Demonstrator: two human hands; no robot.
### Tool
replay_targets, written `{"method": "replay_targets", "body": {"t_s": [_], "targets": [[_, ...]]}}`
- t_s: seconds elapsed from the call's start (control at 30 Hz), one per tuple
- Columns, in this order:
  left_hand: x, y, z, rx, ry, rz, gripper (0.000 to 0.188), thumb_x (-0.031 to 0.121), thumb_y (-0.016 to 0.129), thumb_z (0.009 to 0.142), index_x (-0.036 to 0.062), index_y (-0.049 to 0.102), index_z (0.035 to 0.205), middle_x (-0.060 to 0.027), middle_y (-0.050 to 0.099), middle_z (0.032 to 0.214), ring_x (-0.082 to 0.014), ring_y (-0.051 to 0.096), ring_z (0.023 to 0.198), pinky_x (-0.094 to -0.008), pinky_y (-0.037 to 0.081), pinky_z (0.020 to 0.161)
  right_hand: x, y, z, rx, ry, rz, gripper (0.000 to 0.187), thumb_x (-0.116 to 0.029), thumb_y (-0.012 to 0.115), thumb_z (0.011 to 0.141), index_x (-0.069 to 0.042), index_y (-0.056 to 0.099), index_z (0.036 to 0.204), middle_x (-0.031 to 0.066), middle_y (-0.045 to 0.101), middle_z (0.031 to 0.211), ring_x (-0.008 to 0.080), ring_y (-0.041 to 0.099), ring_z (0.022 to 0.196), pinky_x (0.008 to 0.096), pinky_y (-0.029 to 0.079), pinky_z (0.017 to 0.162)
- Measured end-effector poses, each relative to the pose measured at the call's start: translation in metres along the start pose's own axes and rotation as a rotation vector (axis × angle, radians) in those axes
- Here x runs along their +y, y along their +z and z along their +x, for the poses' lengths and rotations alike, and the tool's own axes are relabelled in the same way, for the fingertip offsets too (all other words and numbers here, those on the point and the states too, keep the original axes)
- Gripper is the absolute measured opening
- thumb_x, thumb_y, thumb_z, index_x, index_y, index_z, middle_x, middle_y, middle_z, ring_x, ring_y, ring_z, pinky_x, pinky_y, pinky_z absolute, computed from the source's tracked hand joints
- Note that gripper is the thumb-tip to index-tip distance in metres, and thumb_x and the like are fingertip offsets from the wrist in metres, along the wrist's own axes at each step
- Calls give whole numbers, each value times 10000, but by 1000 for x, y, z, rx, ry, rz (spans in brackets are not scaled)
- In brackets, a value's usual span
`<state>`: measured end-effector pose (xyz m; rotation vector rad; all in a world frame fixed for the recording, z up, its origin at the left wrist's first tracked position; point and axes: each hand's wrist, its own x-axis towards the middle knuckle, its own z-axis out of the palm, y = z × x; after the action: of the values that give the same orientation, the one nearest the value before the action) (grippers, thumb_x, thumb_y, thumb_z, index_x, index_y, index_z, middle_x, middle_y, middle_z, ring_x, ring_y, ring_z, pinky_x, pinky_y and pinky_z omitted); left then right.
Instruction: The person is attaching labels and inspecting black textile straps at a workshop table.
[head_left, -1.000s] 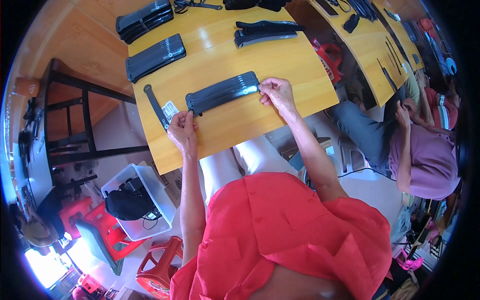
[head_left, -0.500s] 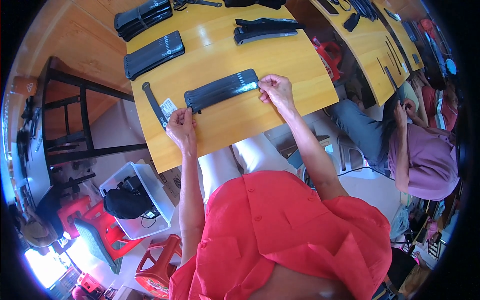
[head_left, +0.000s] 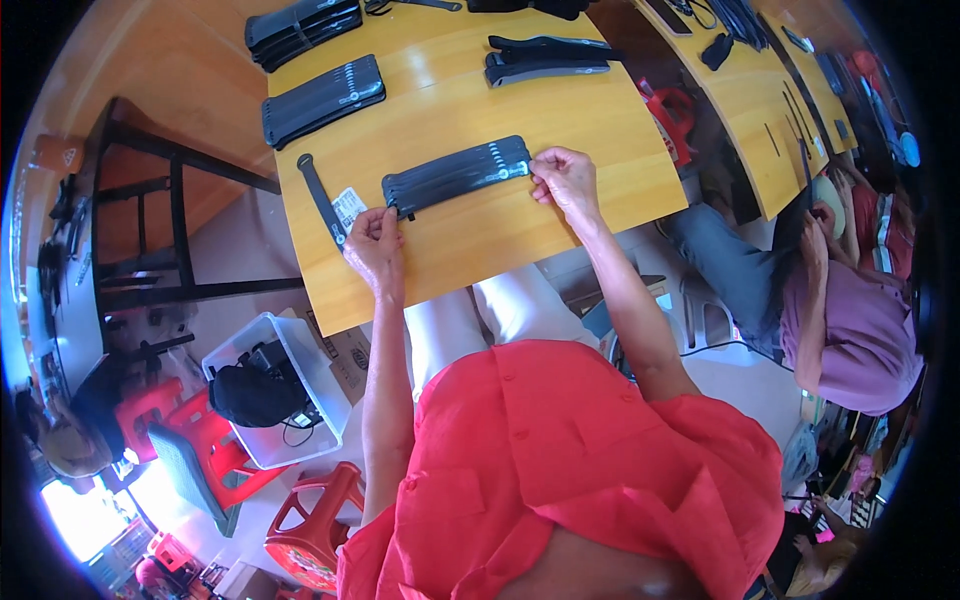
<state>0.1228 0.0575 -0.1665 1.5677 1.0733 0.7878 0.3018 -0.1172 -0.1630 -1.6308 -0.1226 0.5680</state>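
A fanned stack of black straps (head_left: 455,178) lies across the wooden table in front of me, with a row of light marks near its right end. At the stack's right end my right hand (head_left: 565,185) pinches the strap tips between thumb and fingers. My left hand (head_left: 376,245) has its fingertips closed on the near left corner of the same stack. Beside the left hand lie a single black strap (head_left: 320,195) with a rounded end and a white printed label (head_left: 349,205), partly behind the fingers.
Further off on the table (head_left: 440,260) lie another strap stack (head_left: 325,100), a bundled stack (head_left: 300,30) and folded black straps (head_left: 550,60). A white bin (head_left: 330,400) with black items stands at lower left, near red stools (head_left: 315,520). To the right sits a person in purple (head_left: 850,320).
The whole view has shifted slightly, so the table appears a little further right. Both hands stay at the two ends of the strap stack, which looks much the same.
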Motion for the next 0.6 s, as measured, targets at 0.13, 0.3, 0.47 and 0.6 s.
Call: {"method": "replay_targets", "body": {"t_s": [0.13, 0.3, 0.47, 0.6], "targets": [[-3, 0, 0, -9, 17, -25, 96, 61, 653, 804, -26, 622, 780, -18, 576, 592, -47, 489, 482, -194, 412, 433, 0, 0, 0, 1, 7, -7, 57, -49, 607, 781, 2, 617, 758, 39, 574, 599, 99, 563, 442, 202, 438, 366], [-2, 1, 0, -14, 6, -37, 94, 54, 650, 804, -32, 619, 783, -19, 573, 589, -47, 489, 480, -195, 412, 434, 1, -1, 0, -1, -4, 6, 60, -49, 604, 779, 5, 616, 754, 38, 572, 596, 102, 564, 442, 204, 440, 369], [-6, 2, 1, 1, 21, -44, 90, 51, 645, 806, -31, 617, 782, -20, 570, 583, -49, 487, 473, -187, 401, 427, 0, 1, 0, -7, 12, 0, 59, -71, 629, 780, -15, 613, 776, 30, 571, 613, 87, 545, 433, 195, 429, 373], [-3, 2, 0, -7, 18, -40, 93, 52, 646, 806, -30, 613, 777, -20, 568, 580, -51, 487, 472, -189, 411, 430, -2, 1, -1, 6, 24, -29, 61, -72, 629, 780, -13, 613, 778, 30, 571, 612, 87, 545, 436, 193, 427, 372]]}}
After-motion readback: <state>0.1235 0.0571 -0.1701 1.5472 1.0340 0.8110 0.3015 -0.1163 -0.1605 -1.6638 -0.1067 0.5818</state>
